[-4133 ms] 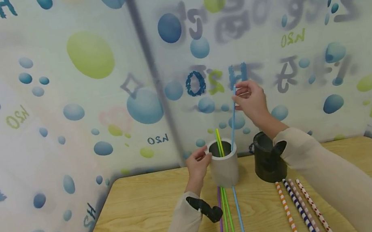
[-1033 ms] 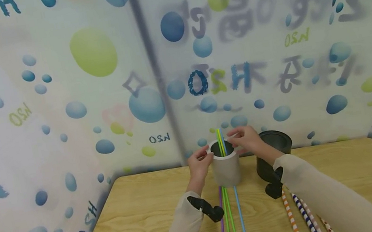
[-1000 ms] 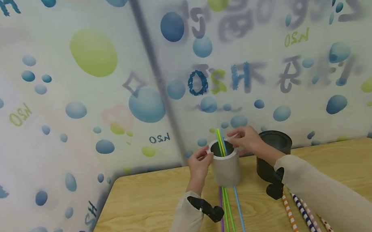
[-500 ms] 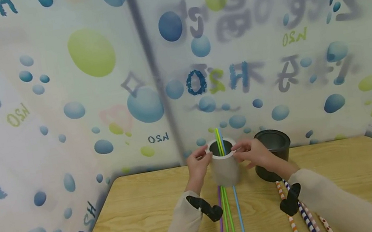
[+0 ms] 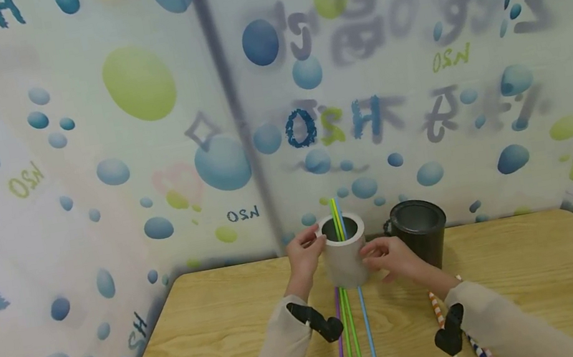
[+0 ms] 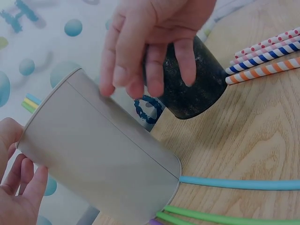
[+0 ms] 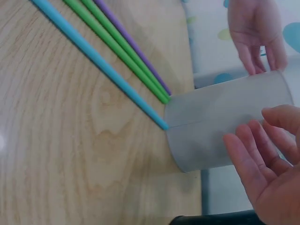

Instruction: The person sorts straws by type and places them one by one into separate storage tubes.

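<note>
- The grey cup (image 5: 345,252) stands upright on the wooden surface (image 5: 223,341) near its far edge, just left of the black cup (image 5: 419,232); three straws (image 5: 336,220) stand inside it, green, yellow and blue, their tips poking above the rim
- By its look it is a thin-walled paper tube; likely light, easy to tip with tall straws in it, and liable to dent if squeezed hard; its smooth wall may slide on the wood
- The best hold is judged to be the two sides at mid-height or just under the rim, with gentle opposing pressure
- The left hand (image 5: 305,253) grips the cup's left side by the rim, thumb and fingers curled against the wall
- The right hand (image 5: 393,255) is relaxed and spread, fingertips (image 6: 108,89) touching the cup's right wall low down; it grasps nothing
- Both forearms reach forward from the near edge, in pale sleeves, wrists low over the surface
- Loose plain straws (image 5: 354,337) lie flat before the cup; striped straws (image 6: 262,54) lie to the right, before the black cup
</note>
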The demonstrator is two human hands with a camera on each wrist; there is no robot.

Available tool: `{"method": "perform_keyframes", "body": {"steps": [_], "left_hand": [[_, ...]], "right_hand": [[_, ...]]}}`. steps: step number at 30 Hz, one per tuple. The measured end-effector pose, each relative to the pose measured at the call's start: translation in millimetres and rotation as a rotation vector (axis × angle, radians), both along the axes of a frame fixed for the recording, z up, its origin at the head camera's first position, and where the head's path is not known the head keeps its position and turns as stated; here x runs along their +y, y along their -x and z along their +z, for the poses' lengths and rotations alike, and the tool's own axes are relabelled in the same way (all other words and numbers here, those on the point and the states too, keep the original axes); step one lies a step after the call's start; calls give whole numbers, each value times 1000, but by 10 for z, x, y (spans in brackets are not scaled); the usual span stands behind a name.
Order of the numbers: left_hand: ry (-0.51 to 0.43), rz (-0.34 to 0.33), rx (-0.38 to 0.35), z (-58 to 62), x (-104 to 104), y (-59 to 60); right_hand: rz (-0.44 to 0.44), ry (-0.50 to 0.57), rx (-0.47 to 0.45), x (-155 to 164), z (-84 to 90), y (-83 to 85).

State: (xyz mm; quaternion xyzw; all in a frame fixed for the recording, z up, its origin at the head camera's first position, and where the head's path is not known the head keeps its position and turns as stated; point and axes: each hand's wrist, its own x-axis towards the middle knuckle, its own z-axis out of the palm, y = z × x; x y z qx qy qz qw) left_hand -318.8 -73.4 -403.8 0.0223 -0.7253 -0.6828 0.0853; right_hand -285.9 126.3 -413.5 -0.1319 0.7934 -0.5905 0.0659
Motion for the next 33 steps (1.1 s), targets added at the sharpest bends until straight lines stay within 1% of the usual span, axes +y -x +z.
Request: {"method": "perform_keyframes", "body": {"steps": [5,12,15,21,26,30,33], "left_hand": [[-1,-5,6,2,0,-9],[-2,0,14,-13,3,0],[-3,1,11,-8,5,-3],[-4,15,-1,-12,4,-6],[1,17,1,-19,11,0],[1,9,-1,-20,11,1],[3,12,-4,-19,7,7]], "right_hand": [[-38,-26,-59,-48,-107,14],[-62,-21,-117,-116,-375,-1],[-113,2,-159,-172,-478,-24],[-220,56,-207,-287,-639,-81],[-265,71,-211,-341,-745,-137],[-310,71,-164,-373,-825,-159],[-330,67,-124,-392,-841,-177]]}}
